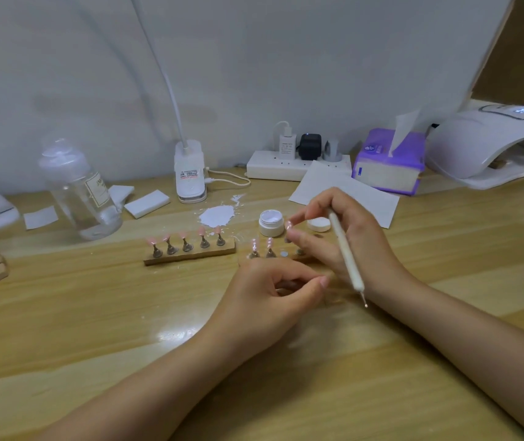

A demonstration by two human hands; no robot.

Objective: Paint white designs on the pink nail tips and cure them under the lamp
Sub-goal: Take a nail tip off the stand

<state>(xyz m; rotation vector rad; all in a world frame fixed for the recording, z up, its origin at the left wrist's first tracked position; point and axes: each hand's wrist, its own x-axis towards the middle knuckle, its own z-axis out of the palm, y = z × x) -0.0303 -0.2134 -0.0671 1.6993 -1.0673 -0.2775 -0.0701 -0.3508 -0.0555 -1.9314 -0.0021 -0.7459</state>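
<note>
Your two bare forearms reach in from the bottom edge across a pale wooden tabletop [95, 313]. Your left hand [267, 291] rests on the wood near its middle, fingers loosely curled; whether it holds anything small cannot be seen. Your right hand [343, 237] sits just beyond it, pinching a small pink nail tip [290, 225] between thumb and forefinger while a slim white dotting pen [346, 256] lies tucked against the palm, its metal point aimed back toward you.

Beneath that hand stands a short wooden holder strip [273, 254] with two pink tips upright on metal stems and bare pegs beside them. Left of it, a second wooden strip [190, 254] carries five more pink tips. Just behind the right hand's fingers sit a small open white gel jar [271, 222] and its round white lid [318, 224]. A white domed curing lamp [490, 148] waits at the far right edge.

Judging by its looks, each tip is feather-light, thin, glossy plastic, likely slippery and easily flicked away. Hold it by the side edges or its stem, never the painted face.
</note>
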